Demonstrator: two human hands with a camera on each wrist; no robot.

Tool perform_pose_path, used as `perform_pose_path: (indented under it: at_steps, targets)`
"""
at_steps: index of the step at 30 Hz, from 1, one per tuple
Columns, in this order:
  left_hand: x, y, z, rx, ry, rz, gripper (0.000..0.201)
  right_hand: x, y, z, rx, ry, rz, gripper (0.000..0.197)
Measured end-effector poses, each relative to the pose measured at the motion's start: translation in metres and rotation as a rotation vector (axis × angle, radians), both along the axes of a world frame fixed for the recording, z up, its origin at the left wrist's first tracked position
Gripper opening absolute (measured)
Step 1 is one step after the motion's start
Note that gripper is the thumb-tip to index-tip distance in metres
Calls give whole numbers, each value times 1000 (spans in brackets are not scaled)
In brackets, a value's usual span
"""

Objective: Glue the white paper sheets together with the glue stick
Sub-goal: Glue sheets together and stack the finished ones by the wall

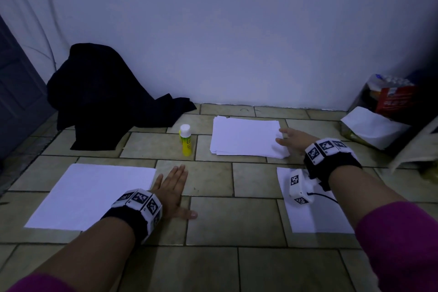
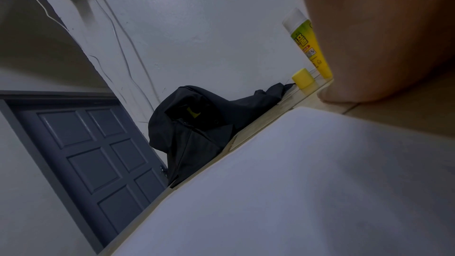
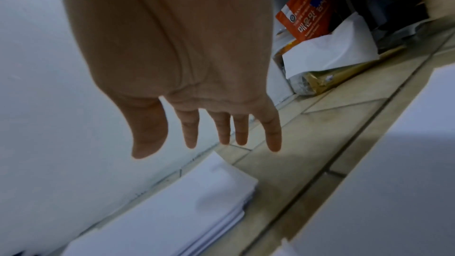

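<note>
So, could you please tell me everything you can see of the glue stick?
The glue stick is a slim tube with a yellow-green printed label and a white end on top. It stands upright on the tiled floor, between the black cloth and the paper stack, apart from both. Neither hand touches it. In the left wrist view a small yellow cap stands beside its base.

Matt white paper stack (image 1: pixel 246 136), glossy plastic glue stick (image 1: pixel 185 140), smooth glazed floor tiles (image 1: pixel 233 220)
</note>
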State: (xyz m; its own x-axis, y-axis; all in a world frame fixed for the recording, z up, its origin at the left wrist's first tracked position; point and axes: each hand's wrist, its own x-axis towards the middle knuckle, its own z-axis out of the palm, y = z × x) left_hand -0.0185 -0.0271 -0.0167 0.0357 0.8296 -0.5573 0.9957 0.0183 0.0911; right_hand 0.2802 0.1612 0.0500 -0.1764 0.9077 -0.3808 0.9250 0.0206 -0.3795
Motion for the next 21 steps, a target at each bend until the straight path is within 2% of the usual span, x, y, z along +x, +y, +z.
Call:
perform_pose_path:
  at_steps: [2, 5, 11, 17, 21]
  targets:
    - [0, 0, 0, 19, -2, 3, 118, 7, -16, 7, -32, -65, 37, 65]
    - [2, 0, 1, 26, 11, -2, 115, 17, -54, 12, -103, -208, 109, 73]
    - [7, -4, 7, 33, 42, 15, 112, 14, -119, -24, -172, -449, 193, 120]
    - [25, -4, 13, -18, 108, 87, 100, 8, -142, -41, -144, -504, 191, 140]
    - [31, -11, 18, -27, 65, 120, 93, 5, -148, -53, -92, -452, 149, 151]
